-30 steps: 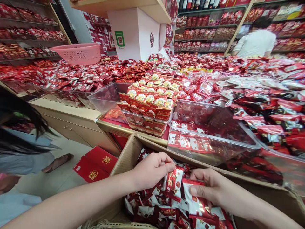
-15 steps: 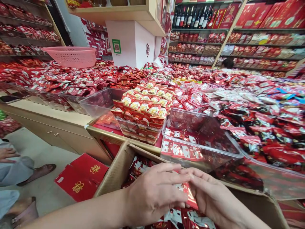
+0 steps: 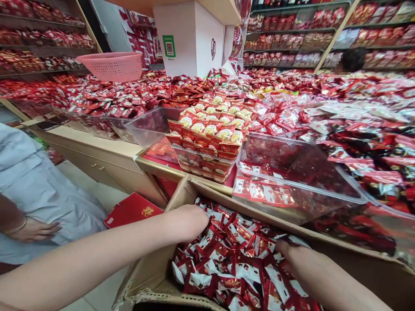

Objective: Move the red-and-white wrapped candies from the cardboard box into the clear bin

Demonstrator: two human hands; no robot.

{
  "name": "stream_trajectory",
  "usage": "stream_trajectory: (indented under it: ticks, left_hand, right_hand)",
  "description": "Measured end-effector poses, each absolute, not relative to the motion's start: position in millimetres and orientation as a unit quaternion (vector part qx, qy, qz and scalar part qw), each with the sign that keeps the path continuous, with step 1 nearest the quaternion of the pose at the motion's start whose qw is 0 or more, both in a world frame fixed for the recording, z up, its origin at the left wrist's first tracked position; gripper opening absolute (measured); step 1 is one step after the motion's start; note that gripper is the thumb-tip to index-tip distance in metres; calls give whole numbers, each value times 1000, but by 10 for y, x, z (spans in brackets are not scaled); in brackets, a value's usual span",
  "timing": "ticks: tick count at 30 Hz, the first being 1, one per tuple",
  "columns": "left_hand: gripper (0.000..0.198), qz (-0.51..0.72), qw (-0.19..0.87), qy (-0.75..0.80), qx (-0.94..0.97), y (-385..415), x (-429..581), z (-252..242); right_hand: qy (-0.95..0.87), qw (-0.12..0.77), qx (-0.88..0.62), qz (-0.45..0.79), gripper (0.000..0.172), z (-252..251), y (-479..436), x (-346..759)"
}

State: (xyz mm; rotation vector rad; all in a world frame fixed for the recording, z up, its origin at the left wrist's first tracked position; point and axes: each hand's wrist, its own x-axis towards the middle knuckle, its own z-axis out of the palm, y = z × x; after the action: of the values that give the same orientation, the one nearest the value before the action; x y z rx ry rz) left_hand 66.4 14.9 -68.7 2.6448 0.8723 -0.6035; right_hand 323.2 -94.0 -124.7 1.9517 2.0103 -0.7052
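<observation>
1. Left hand (image 3: 189,222) is knuckles-up, fingers dug into the packets (image 3: 233,259); can't tell the grip.
2. Right hand (image 3: 289,254) is buried the same way; fingers hidden.
3. Packets fill the carton (image 3: 177,199), just below the clear bin (image 3: 301,194).
4. Another person's hand (image 3: 34,231) is far left.
</observation>
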Motion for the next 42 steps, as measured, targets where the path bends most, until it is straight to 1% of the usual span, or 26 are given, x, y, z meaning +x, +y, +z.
stream_trajectory:
  ticks: [3, 8, 11, 15, 17, 18, 20, 23, 26, 28, 32, 35, 37, 39, 42]
  left_hand:
    - [27, -212, 148, 303, 917, 217, 804, -713]
    - [25, -238, 121, 343, 900, 245, 970, -855]
    - [25, -254, 105, 346, 897, 217, 995, -907]
    - [21, -238, 101, 328, 908, 180, 934, -806]
    - [23, -205, 94, 314, 922, 140, 898, -701]
    - [22, -169, 106, 308, 930, 110, 891, -646]
    - [16, -64, 182, 311, 931, 35, 915, -553]
    - [15, 93, 369, 346, 857, -77, 1035, -476]
    - [18, 153, 528, 372, 748, -134, 1179, -468]
    - [20, 180, 602, 369, 685, -140, 1244, -484]
    - [23, 239, 679, 321, 616, -140, 1290, -532]
    - [37, 228, 731, 281, 578, -155, 1295, -567]
    - [36, 233, 731, 288, 572, -164, 1298, -587]
    - [34, 240, 725, 302, 570, -166, 1299, -608]
    - [34, 240, 714, 310, 580, -163, 1282, -649]
  right_hand:
    - [693, 148, 671, -217, 21, -1223, -931, 3194]
    - [691, 167, 649, -271, 26, -1150, -938, 3132]
    - [691, 156, 646, -284, 23, -1143, -938, 3113]
    - [694, 107, 641, -310, 19, -1125, -941, 3112]
    - [699, 54, 634, -326, 19, -1068, -939, 3094]
    - [701, 15, 625, -344, 20, -1025, -934, 3074]
    - [693, -84, 589, -406, 22, -921, -914, 3008]
    - [639, -224, 528, -512, 24, -770, -865, 2893]
    - [584, -302, 522, -543, 28, -672, -830, 2845]
    - [559, -339, 518, -551, 30, -643, -827, 2862]
    - [525, -400, 516, -545, 32, -665, -832, 2915]
    - [497, -427, 518, -549, 32, -725, -820, 2900]
    - [475, -453, 495, -569, 30, -757, -807, 2865]
    - [458, -480, 460, -590, 32, -768, -797, 2832]
    - [484, -488, 450, -571, 34, -768, -795, 2826]
